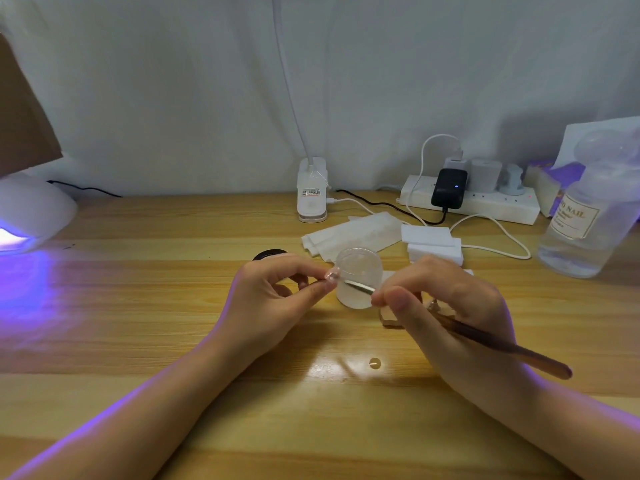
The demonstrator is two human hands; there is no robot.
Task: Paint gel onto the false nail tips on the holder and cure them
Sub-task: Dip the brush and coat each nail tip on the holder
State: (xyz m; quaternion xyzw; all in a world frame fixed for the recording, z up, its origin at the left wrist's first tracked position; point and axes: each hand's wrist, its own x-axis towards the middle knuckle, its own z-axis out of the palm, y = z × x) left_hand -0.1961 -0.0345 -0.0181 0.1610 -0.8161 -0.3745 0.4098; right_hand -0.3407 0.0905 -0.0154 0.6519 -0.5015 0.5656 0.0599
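Note:
My left hand (277, 292) pinches a small pale false nail tip (333, 274) on its holder between thumb and fingers, held above the wooden table (173, 306). My right hand (446, 313) grips a brown-handled gel brush (491, 341); its metal ferrule and bristles (356, 285) reach left and meet the nail tip. Just behind the brush tip stands a small clear jar (360, 277). A white curing lamp (31, 213) glows violet at the far left edge.
A black jar lid (270, 255) lies behind my left hand. Wipes (353, 233) and white blocks (433, 242) lie beyond the jar. A power strip (485, 202) with cables, a clip lamp base (311, 192) and a clear bottle (585, 216) stand at the back right.

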